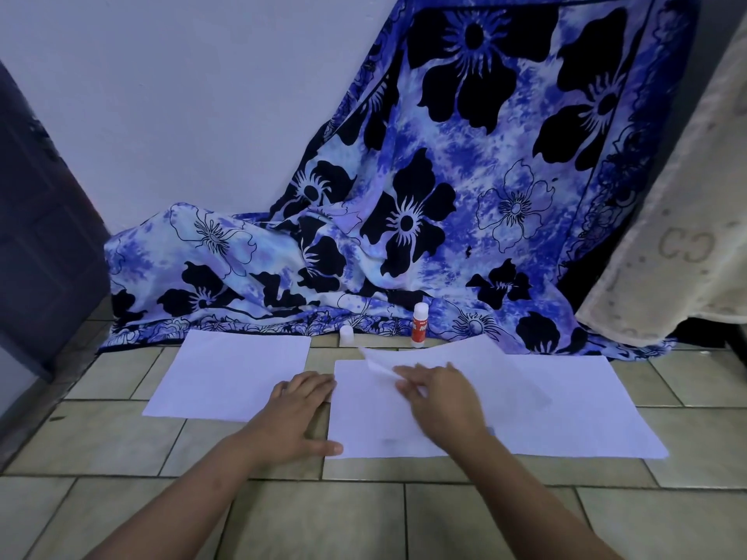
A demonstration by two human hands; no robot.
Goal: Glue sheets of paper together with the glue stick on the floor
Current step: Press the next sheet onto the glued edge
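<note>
Both forearms reach forward from the bottom of the view over the beige tiled floor (323, 515). The left hand (303, 414) lies palm down and open, its fingers straight and close together. It rests in the gap between a single white sheet of paper on the left (230, 377) and a wider spread of white paper on the right (566, 414). Its fingertips touch the upper left edge of that right-hand paper and its thumb stretches out to the lower left corner. The right hand (436, 394) hovers or rests over the right-hand paper, wrist raised a little and fingers pointing left. It is blurred, so I cannot tell whether its fingers pinch the paper or only press on it. Just past its fingertips a lifted corner of the top sheet (376, 363) curls up off the sheet beneath, and the far edge of that top sheet bows upward. The white glue stick with a red label (419, 325) stands upright on the floor beyond the papers, at the hem of a blue and black flower-printed cloth (444, 196). That cloth drapes down from a pale wall (161, 95). A small white cap (347, 335) stands near the glue stick on its left, apart from it. A cream lace fabric (687, 236) hangs at the right edge.
</note>
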